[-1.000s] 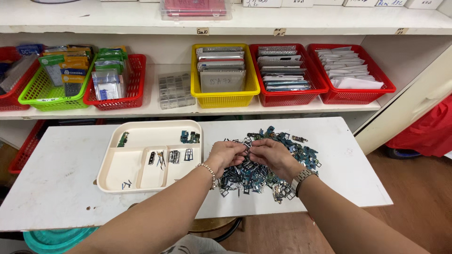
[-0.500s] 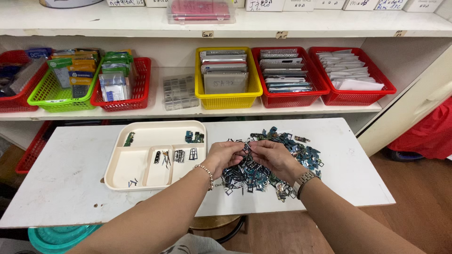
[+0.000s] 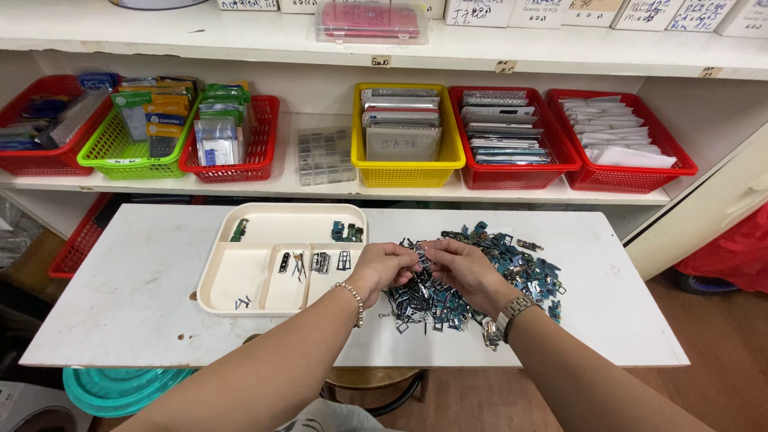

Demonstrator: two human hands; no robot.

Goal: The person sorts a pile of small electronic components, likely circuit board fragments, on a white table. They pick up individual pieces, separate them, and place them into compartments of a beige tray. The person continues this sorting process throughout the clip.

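Both hands met over the pile of small parts (image 3: 480,276) on the desk (image 3: 136,304). The left hand (image 3: 382,268) and right hand (image 3: 462,268) apparently pinched one tiny metal frame (image 3: 422,254): light, thin, bendable, best gripped by its edges.

Both hands, left hand (image 3: 386,266) and right hand (image 3: 462,268), have lifted slightly off the parts pile (image 3: 480,272), fingertips meeting.

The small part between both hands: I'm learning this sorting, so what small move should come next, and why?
Probably carry the small part left to the divided tray. Both the left hand and right hand pinch it above the pile of parts, and the tray already holds similar pieces.
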